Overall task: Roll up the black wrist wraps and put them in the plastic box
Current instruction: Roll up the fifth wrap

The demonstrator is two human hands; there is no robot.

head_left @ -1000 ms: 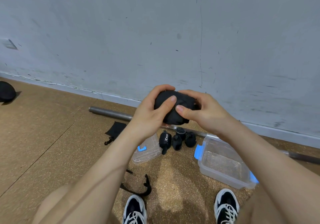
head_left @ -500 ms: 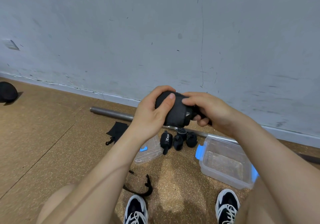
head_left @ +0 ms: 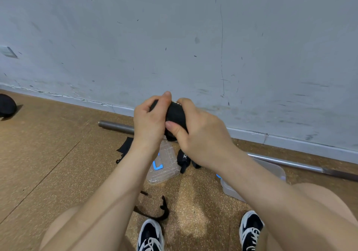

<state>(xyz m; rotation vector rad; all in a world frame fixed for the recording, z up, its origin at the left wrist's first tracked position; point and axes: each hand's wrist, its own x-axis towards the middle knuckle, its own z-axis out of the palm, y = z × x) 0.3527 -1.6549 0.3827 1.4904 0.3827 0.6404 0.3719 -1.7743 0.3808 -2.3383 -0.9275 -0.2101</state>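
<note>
Wrap [head_left: 175, 115] between left hand [head_left: 149, 120] and right hand [head_left: 202, 135]

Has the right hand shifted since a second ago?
Yes. The right hand has moved left, toward the free end of the metal bar, and now grips the front of the black wrist wrap.

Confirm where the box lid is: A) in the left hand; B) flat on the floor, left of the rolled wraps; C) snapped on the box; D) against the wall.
B: the clear lid lies on the floor beside the rolled wraps, off the plastic box.
</note>
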